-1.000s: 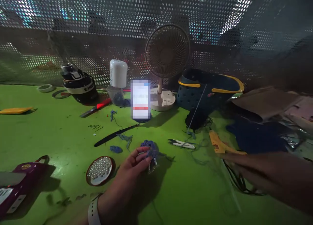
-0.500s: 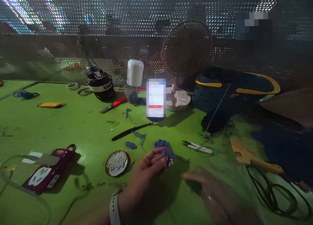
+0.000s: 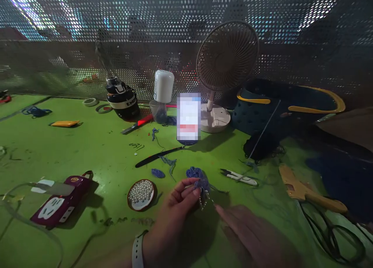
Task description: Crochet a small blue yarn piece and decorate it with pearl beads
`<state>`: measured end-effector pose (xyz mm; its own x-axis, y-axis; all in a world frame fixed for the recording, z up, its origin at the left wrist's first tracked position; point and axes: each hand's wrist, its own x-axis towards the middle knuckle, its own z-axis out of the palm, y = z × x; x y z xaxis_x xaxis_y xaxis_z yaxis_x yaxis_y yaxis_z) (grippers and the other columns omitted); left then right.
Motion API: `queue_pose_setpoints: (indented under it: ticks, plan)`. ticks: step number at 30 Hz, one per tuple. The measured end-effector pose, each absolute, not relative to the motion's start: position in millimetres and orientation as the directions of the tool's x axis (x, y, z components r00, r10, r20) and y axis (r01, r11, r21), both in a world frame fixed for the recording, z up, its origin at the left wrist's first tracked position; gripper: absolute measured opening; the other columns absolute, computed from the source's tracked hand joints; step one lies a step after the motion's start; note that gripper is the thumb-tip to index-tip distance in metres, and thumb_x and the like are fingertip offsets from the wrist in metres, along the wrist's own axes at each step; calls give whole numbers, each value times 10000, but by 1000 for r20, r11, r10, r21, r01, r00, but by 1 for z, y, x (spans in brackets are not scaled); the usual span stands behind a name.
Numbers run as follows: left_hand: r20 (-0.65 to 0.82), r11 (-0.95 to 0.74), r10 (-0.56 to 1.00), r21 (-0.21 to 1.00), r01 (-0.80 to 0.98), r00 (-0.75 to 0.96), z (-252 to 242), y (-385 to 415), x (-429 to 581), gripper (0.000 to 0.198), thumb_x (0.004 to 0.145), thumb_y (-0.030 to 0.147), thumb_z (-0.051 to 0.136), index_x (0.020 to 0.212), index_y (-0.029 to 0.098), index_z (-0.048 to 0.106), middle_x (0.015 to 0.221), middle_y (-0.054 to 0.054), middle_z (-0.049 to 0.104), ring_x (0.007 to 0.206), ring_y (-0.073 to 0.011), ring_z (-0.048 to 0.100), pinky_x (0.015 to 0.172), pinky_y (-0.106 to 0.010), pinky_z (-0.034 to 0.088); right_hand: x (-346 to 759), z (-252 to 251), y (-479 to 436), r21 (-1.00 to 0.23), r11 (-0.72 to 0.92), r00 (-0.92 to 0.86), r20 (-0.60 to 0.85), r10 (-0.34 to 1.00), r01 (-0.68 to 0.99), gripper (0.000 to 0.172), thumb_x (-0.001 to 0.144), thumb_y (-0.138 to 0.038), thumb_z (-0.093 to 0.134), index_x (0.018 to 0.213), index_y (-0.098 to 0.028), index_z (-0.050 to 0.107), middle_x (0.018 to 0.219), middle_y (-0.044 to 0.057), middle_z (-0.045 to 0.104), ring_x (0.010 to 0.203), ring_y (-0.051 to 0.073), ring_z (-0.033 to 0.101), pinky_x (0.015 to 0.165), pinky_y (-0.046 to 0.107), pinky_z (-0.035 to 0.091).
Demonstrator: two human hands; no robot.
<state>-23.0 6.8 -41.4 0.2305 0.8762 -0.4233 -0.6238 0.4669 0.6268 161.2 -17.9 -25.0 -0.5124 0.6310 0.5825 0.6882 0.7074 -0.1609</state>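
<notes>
Seemingly left hand (image 3: 175,207) tight on crochet (image 3: 194,173)

a bead dish (image 3: 141,190) lies just left of the grip, thread snips (image 3: 239,176) to its right, a phone (image 3: 188,117) beyond.

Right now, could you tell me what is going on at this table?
The person's left hand pinches a small blue crocheted piece just above the green table. Their right hand, blurred, points at it from close by. A dish of white beads lies left of the hand; thread snips lie beyond.
</notes>
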Motion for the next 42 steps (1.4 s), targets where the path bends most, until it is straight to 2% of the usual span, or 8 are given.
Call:
queue_pose_setpoints:
  ticks: [5, 13, 19, 25, 30, 33, 38, 42]
  plan:
    - [-435, 462, 875, 620, -634, 213, -37, 6, -22, 291, 678, 232, 833, 935, 192, 703, 785, 9, 746, 676, -67, 637, 660, -160, 467, 161, -28, -18, -134, 690, -521, 560, 645, 711, 292, 996, -218, 316, 1155, -152, 552, 787, 67, 758, 670, 180, 717, 545, 268, 576]
    - [-421, 447, 885, 651, -613, 199, -37, 6, -22, 294, 694, 245, 822, 951, 180, 693, 798, -9, 743, 694, -87, 649, 675, -182, 484, 168, -35, -17, -60, 737, -579, 578, 575, 673, 268, 974, -201, 422, 1146, -117, 609, 832, 79, 751, 717, 157, 688, 609, 249, 536]
    - [-407, 454, 885, 641, -618, 228, -37, 4, -21, 297, 697, 246, 822, 953, 179, 686, 747, 10, 734, 644, -57, 636, 625, -142, 473, 159, -28, -18, 101, 699, -594, 620, 512, 708, 250, 988, -187, 429, 1008, -140, 673, 509, -15, 611, 480, 129, 568, 555, 276, 454]
    - [-397, 448, 889, 648, -616, 229, -37, 0, -21, 323, 695, 231, 826, 975, 178, 673, 801, -1, 743, 667, -48, 642, 652, -131, 474, 158, -30, -17, 109, 709, -596, 638, 488, 697, 363, 970, -77, 321, 999, -170, 671, 649, 18, 678, 565, 145, 585, 545, 286, 420]
    - [-393, 442, 892, 666, -601, 222, -37, 3, -22, 312, 678, 218, 835, 936, 161, 669, 699, 32, 691, 569, -31, 579, 585, -132, 453, 159, -30, -17, 77, 730, -603, 625, 495, 679, 315, 952, -100, 362, 989, -167, 667, 664, 17, 699, 575, 153, 596, 595, 299, 444]
    - [-352, 401, 914, 722, -564, 201, -36, 4, -23, 273, 698, 219, 819, 916, 163, 664, 748, 7, 719, 653, -59, 626, 642, -154, 481, 162, -30, -20, 74, 742, -628, 592, 505, 666, 314, 917, -66, 382, 1044, -155, 655, 709, 30, 717, 606, 155, 620, 643, 305, 456]
    - [-269, 332, 943, 781, -530, 194, -37, 3, -23, 389, 740, 213, 787, 1091, 229, 620, 941, -26, 753, 928, -127, 674, 815, -218, 507, 164, -29, -21, 43, 737, -613, 590, 526, 675, 291, 930, -83, 396, 1072, -142, 643, 739, 44, 738, 651, 170, 652, 577, 294, 443]
    - [-267, 340, 939, 809, -479, 216, -40, 3, -26, 315, 762, 224, 768, 1056, 216, 653, 949, -23, 744, 873, -109, 664, 794, -208, 497, 161, -21, -16, 7, 760, -608, 604, 515, 650, 265, 972, -129, 395, 1021, -136, 655, 684, 24, 727, 569, 134, 628, 539, 263, 447]
